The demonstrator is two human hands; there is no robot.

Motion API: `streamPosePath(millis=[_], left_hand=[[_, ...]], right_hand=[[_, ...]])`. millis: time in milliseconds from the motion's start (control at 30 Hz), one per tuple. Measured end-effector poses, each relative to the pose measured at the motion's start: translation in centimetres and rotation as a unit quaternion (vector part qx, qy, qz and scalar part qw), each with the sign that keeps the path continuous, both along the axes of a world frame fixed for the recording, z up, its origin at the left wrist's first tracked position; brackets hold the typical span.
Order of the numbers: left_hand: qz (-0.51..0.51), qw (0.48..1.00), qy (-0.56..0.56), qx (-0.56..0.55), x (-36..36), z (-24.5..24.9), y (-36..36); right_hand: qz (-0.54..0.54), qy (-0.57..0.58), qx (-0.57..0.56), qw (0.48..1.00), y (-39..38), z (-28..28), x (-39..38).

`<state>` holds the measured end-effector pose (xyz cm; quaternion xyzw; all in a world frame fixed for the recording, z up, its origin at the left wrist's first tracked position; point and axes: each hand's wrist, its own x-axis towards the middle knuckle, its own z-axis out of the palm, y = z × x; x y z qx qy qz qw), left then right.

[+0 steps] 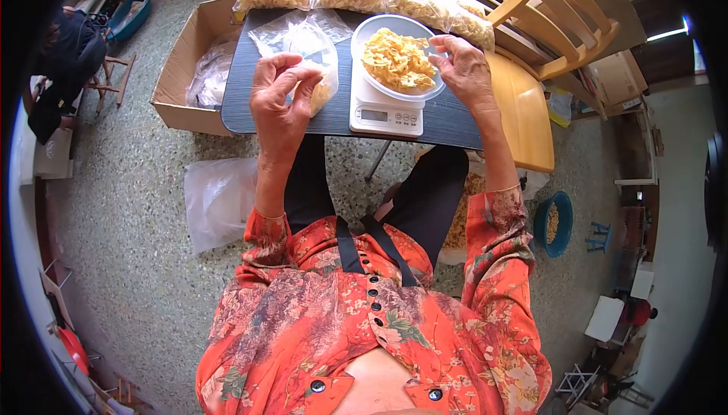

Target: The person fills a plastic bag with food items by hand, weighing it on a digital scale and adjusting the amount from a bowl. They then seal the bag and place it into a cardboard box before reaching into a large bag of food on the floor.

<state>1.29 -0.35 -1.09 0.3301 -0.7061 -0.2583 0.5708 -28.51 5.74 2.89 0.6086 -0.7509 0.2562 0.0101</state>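
White scale (364, 100), labels illegible; left fingers (302, 76) pinch clear bag (324, 90); right fingers (453, 43) beside bowl (402, 96), grip unclear.

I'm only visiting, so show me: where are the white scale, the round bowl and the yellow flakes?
White scale (385, 114): head view, on its front panel.
Round bowl (359, 48): head view, on its left wall.
Yellow flakes (399, 61): head view, mid-pile.

A clear bag (326, 62) is held in the left hand (282, 100); beside the right hand (466, 74), a bowl (369, 31) of yellow flakes (398, 60) is supported by a scale (387, 118).
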Motion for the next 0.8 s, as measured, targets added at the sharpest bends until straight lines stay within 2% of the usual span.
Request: streamPosePath(millis=[67, 133, 200, 400, 500, 700, 800], left_hand=[[-0.005, 1.000, -0.003, -0.024, -0.3, 0.2, 0.2], [-0.007, 0.999, -0.011, -0.030, -0.4, 0.4, 0.4], [-0.009, 0.999, -0.020, -0.034, -0.4, 0.4, 0.4], [-0.007, 0.999, -0.030, -0.040, -0.7, 0.3, 0.4], [-0.022, 0.999, -0.028, -0.004, -0.8, 0.2, 0.6], [-0.029, 0.999, -0.033, -0.009, -1.1, 0.2, 0.7], [-0.031, 0.999, -0.030, -0.012, -1.2, 0.2, 0.7]], right_hand=[[0.004, 0.019, 0.026, 0.999, -0.1, -0.2, -0.1], [0.010, -0.013, 0.070, 0.997, -0.3, -0.1, 0.6], [0.009, -0.008, 0.059, 0.998, -0.4, -0.6, 1.0], [0.016, 0.023, 0.001, 1.000, -0.2, -1.2, 0.9], [0.013, 0.035, -0.032, 0.999, -0.3, -1.6, 0.6], [0.006, 0.036, -0.161, 0.986, -0.5, -1.7, 0.5], [0.023, 0.093, -0.232, 0.968, -0.5, -1.3, 0.8]])
